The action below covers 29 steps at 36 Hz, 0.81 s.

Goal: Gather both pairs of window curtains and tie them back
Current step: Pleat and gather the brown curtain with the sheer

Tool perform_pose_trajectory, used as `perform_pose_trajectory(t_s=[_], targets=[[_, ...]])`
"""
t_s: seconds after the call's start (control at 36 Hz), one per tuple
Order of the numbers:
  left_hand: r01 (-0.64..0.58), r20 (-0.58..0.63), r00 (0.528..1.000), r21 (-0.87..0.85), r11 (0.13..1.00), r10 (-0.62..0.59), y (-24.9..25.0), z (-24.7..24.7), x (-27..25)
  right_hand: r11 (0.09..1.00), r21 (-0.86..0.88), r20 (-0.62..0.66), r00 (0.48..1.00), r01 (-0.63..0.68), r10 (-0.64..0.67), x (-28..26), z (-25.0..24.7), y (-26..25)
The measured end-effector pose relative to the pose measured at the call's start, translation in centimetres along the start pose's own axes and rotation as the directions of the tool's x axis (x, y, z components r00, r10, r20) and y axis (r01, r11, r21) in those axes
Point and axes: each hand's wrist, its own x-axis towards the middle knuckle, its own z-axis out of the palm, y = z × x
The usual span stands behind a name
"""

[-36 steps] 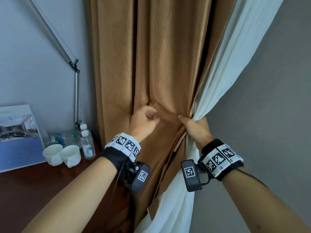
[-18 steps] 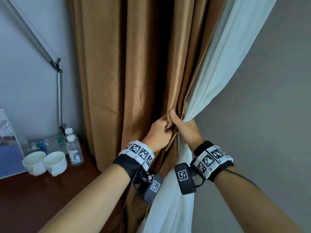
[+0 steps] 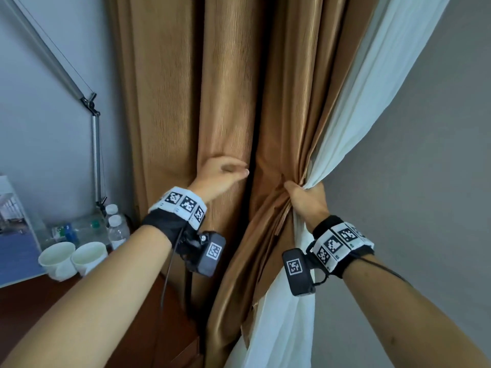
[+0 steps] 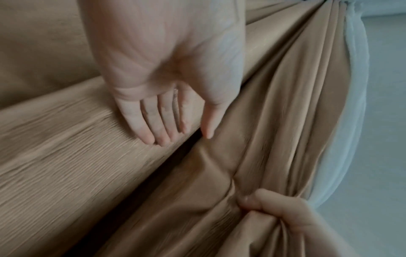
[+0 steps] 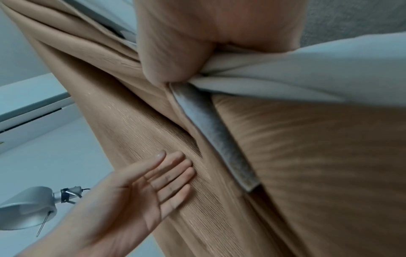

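A heavy tan curtain (image 3: 223, 96) hangs in deep folds down the middle of the head view, with a white sheer curtain (image 3: 372, 96) slanting in from the upper right. My right hand (image 3: 305, 197) grips a gathered bunch of tan folds and white sheer together; the bunch (image 5: 197, 76) shows squeezed under my palm in the right wrist view. My left hand (image 3: 223, 173) lies with straight fingers (image 4: 153, 125) flat against a loose tan fold (image 4: 66, 156) to the left, holding nothing. A grey band (image 5: 215, 135) hangs from the gathered bunch.
A dark wooden desk (image 3: 34, 309) stands at the lower left with two white cups (image 3: 71, 258), water bottles (image 3: 117, 229) and a propped picture (image 3: 13, 235). A metal desk lamp arm (image 3: 94, 144) rises beside the curtain. Grey wall (image 3: 425, 181) fills the right.
My left hand let go of the bunch beside the right hand, opened, and moved left onto a loose tan fold. The right hand kept its grip.
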Motion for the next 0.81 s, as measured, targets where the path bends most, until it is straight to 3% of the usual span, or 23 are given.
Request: perform_pose_trajectory(t_s=[0.08, 0.17, 0.25, 0.31, 0.42, 0.53, 0.58, 0.64, 0.69, 0.81], targets=[[0.082, -0.003, 0.997, -0.025, 0.996, -0.082, 0.2, -0.5, 1.1, 1.000, 0.010, 0.087, 0.996, -0.018, 0.017, -0.4, 0.2, -0.3], [0.174, 0.092, 0.983, -0.157, 0.972, -0.161, 0.7, 0.9, 1.6, 0.999, 0.006, 0.214, 0.976, -0.036, 0.034, -0.9, 0.2, -0.9], [0.282, 0.257, 0.949, -0.429, 0.858, -0.183, 1.1, 3.1, 1.9, 0.998, 0.000, 0.248, 0.967, -0.056, 0.055, -1.1, 0.0, -1.1], [0.286, 0.276, 0.948, -0.533, 0.796, -0.156, 1.1, 4.0, 1.9, 0.997, 0.008, 0.237, 0.969, -0.074, 0.070, -1.1, -0.2, -0.9], [0.146, 0.203, 0.977, -0.418, 0.897, -0.065, 1.0, 4.8, 1.8, 0.997, 0.027, 0.167, 0.984, -0.073, 0.067, -0.3, -1.5, -0.6], [-0.087, -0.043, 0.996, -0.192, 0.978, 0.080, 0.7, 5.1, 2.0, 0.999, -0.009, 0.034, 0.999, -0.039, 0.039, 0.7, -2.1, -0.3], [-0.148, -0.062, 0.988, -0.129, 0.981, 0.141, 0.6, 5.4, 1.5, 0.997, -0.059, -0.081, 0.996, -0.048, 0.043, 1.0, -1.5, 0.0], [-0.192, -0.007, 0.981, -0.095, 0.977, 0.192, 0.4, 5.9, 0.7, 0.992, -0.108, -0.163, 0.985, -0.068, 0.050, 1.2, -0.7, 0.3], [-0.250, 0.045, 0.967, -0.013, 0.968, 0.250, 0.2, 6.5, -0.3, 0.994, -0.108, -0.128, 0.992, -0.028, 0.014, 0.9, 0.1, 0.2], [-0.299, 0.052, 0.954, 0.045, 0.953, 0.296, -1.5, 7.3, -1.3, 0.967, 0.254, 0.153, 0.987, 0.009, -0.049, 0.1, 0.3, -0.2]])
